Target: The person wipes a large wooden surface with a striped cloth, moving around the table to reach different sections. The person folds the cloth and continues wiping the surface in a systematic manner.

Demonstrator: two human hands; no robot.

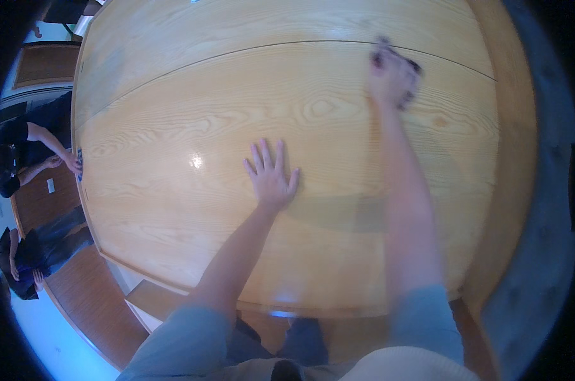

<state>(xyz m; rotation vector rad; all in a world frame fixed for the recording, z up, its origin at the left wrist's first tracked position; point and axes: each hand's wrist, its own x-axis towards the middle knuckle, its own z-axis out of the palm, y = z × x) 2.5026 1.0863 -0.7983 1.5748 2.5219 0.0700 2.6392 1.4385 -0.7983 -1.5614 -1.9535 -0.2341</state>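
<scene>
My left hand (pixel 271 180) lies palm down with spread fingers on a light wood-grain tabletop (pixel 230 105), holding nothing. Farther out and to the right, my right hand (pixel 389 78) grips a crumpled dark-and-pale cloth (pixel 410 78) against the same surface. That hand is blurred, and its fingers are partly hidden by the cloth. A thin dark seam (pixel 287 44) crosses the tabletop, passing close by the cloth.
A raised wooden edge (pixel 513 119) borders the surface on the right, beside a grey-blue padded panel (pixel 554 166). At the far left, one person (pixel 35 138) rests a hand on a blue cloth (pixel 79 164) at the table's edge. Another person (pixel 35 257) stands nearby.
</scene>
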